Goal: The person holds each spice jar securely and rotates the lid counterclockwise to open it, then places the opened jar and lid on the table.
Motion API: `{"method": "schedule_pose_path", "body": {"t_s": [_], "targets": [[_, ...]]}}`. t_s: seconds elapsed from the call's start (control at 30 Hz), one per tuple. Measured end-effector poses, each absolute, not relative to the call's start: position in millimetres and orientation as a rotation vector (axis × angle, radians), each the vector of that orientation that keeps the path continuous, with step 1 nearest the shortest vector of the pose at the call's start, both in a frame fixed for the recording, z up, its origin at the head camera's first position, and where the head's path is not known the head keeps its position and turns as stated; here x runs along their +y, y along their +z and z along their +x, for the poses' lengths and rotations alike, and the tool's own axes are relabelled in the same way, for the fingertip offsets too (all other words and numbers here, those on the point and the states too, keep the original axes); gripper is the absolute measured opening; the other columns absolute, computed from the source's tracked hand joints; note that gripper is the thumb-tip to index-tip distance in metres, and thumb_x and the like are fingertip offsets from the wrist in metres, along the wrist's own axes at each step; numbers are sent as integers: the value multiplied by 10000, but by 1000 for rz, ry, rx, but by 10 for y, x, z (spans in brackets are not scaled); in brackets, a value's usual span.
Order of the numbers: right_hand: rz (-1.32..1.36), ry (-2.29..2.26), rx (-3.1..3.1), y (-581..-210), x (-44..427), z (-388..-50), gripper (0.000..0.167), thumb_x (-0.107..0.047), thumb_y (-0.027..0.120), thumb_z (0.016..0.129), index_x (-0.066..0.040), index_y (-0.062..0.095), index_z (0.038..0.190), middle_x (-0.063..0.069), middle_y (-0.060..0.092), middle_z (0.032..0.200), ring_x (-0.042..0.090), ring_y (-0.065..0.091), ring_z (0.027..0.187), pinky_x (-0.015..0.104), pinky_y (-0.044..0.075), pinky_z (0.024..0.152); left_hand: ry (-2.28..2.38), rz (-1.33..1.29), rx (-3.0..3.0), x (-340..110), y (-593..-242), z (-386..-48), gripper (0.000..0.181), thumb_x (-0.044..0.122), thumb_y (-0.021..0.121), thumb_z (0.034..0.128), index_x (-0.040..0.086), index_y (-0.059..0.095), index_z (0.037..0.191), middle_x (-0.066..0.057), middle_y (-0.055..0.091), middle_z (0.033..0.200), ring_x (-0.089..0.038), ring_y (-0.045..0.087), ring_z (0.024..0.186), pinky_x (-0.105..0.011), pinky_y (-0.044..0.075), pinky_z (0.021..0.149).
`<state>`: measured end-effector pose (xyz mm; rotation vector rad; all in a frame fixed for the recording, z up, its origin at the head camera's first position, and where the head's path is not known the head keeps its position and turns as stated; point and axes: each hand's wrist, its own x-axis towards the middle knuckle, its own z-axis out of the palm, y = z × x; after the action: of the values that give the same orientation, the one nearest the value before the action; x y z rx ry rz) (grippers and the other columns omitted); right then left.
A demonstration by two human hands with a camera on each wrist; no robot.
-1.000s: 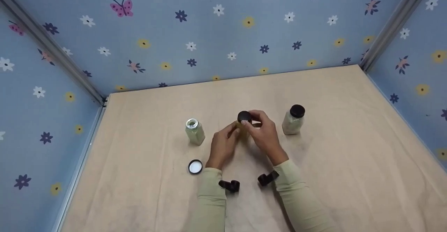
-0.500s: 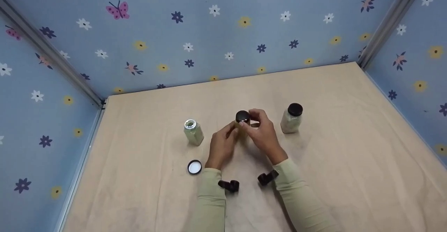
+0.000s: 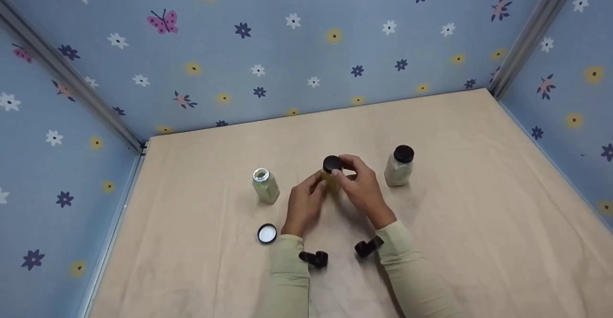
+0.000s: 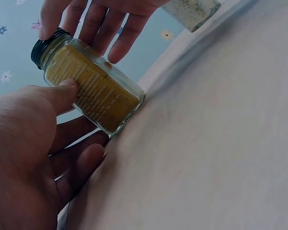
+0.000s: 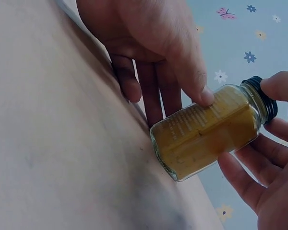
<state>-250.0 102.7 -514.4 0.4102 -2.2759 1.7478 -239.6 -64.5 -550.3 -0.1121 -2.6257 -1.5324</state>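
A square glass spice jar (image 4: 93, 88) of yellow-brown powder stands upright on the table between my hands, printed lettering on its side. My left hand (image 3: 305, 206) holds the jar's body between thumb and fingers. The thumb and fingers of my right hand (image 3: 362, 186) pinch the jar's black lid (image 5: 264, 99) at its rim; the lid sits on the jar's neck. To the left, an uncapped jar (image 3: 266, 187) with pale green contents stands upright. Its mouth looks silvery. Near my left wrist a loose black lid (image 3: 267, 233) lies with its white inside up.
Right of my right hand stands another glass jar (image 3: 398, 170), pale contents inside and a black lid on top. A beige cloth (image 3: 191, 212) covers the table. Blue patterned walls (image 3: 297, 45) rise at the back and both sides.
My right thumb has shifted slightly along the lid's near edge. Both hands stay at the jar, and the other jars stand where they were. The head view has tilted slightly.
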Motion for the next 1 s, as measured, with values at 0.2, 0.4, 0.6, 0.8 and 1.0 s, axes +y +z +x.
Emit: {"method": "schedule_pose_path", "body": {"t_s": [0.2,0.4,0.6,0.8,1.0], "targets": [[396,1804,-2245,-5189,1054,-2504,353,-160,734,933,-10,593,1220,80,663,1187,200,643,1118,338,562,819,-1558,-91,-2612,-652,-5540,-2383,394,327,594,1022,200,619,1394,36,627,1346,-150,551,1274,-355,413,1086],[399,1853,-2217,-5185,1051,-2530,259,-155,717,939,-44,605,1144,65,668,1158,190,650,1120,333,570,826,-1573,-107,-2583,-668,-5526,-2394,395,330,605,1016,192,628,1386,32,635,1335,-136,558,1261,-342,421,1077],[410,1855,-2232,-5192,1048,-2518,259,-142,698,956,-63,620,1190,50,674,1155,189,646,1117,338,560,827,-1547,-136,-2581,-676,-5552,-2380,393,325,603,1019,175,631,1381,13,651,1312,-134,575,1238,-336,437,1059],[414,1804,-2216,-5048,1033,-2432,280,-41,667,954,26,617,1221,145,684,1161,275,651,1108,386,557,811,-1543,-136,-2616,-659,-5534,-2405,413,349,590,1022,186,613,1401,18,633,1341,-134,557,1263,-340,422,1076],[431,1809,-2238,-5132,1062,-2467,264,-96,645,974,-68,639,1237,55,684,1175,201,644,1114,372,556,821,-1566,-128,-2622,-656,-5550,-2411,418,342,591,1022,183,605,1408,27,621,1356,-119,543,1277,-330,412,1084]]}}
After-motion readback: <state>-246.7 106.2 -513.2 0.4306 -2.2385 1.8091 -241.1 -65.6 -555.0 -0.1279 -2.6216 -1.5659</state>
